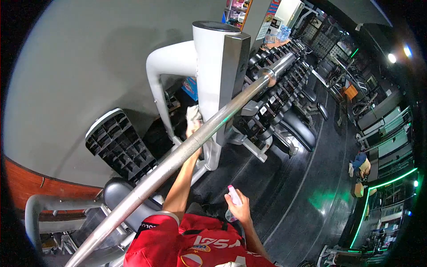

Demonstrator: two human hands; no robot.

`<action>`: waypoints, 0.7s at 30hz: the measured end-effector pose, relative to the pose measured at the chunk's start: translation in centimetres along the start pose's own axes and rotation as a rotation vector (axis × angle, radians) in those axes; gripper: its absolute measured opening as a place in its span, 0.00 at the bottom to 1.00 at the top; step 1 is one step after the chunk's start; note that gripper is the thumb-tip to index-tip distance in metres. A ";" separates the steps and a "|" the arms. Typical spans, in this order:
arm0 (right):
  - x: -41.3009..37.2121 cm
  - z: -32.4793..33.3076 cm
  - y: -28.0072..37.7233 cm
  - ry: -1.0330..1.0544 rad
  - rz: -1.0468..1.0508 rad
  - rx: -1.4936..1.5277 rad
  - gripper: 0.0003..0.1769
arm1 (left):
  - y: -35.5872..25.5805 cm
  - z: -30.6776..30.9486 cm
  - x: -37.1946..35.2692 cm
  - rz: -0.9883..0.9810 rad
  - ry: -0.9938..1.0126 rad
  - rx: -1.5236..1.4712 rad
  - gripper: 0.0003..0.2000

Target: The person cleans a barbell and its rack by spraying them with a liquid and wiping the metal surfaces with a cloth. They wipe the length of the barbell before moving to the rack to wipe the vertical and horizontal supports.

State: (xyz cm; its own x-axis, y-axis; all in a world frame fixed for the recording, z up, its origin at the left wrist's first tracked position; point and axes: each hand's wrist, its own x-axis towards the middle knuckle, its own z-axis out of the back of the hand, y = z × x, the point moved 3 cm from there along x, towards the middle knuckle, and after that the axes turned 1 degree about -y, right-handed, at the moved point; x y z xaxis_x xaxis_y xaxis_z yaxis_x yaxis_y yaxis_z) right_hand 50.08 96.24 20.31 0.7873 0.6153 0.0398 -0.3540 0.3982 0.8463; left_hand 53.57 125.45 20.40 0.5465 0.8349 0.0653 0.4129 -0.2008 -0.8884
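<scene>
My left hand (194, 128) reaches under the long metal barbell (178, 162) and is closed on a white cloth (193, 113). The cloth lies against the lower part of a white machine post (209, 75), and the bar partly hides the wrist and forearm. Lower down, in front of my body, my right hand (241, 207) is wrapped round a clear spray bottle (234, 196) with a pink top. The barbell slants across the view from bottom left to upper right, above my left arm.
A rack of dumbbells (284, 95) runs away behind the post, with a black padded bench (298, 129) beside it. A grey ridged panel (120, 144) leans by the wall at left. Far right, a person (361, 165) bends near the floor.
</scene>
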 end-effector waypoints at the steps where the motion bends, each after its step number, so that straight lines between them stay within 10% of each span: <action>1: -0.1 0.0 0.0 -0.016 0.039 -0.003 0.11 | 2.0 -0.6 -0.9 0.016 -0.015 0.276 0.21; 6: -0.8 0.4 -1.0 -0.017 -0.025 0.051 0.09 | 18.2 3.5 -0.5 -0.076 -0.114 0.569 0.21; 12: -1.0 1.1 -1.4 0.012 -0.009 0.088 0.09 | 29.7 7.9 -1.1 0.745 -0.172 -0.315 0.34; 16: -1.7 2.5 -1.8 -0.067 -0.003 0.131 0.06 | 26.4 6.0 -0.9 0.506 -0.172 -0.315 0.32; 18: -1.6 3.1 -2.5 -0.072 -0.021 0.178 0.06 | 12.6 0.2 -3.4 0.535 -0.268 -0.261 0.32; 21: -1.8 3.5 -3.3 -0.059 -0.183 0.325 0.05 | 15.8 2.0 -3.4 0.169 -0.240 -0.079 0.31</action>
State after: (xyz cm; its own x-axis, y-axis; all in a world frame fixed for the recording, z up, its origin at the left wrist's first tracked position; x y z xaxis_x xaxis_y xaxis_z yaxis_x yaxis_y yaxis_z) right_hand 51.60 91.47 19.31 0.8536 0.5102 -0.1055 -0.0331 0.2553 0.9663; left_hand 56.79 120.51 5.21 0.4284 0.8816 -0.1981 0.3915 -0.3787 -0.8386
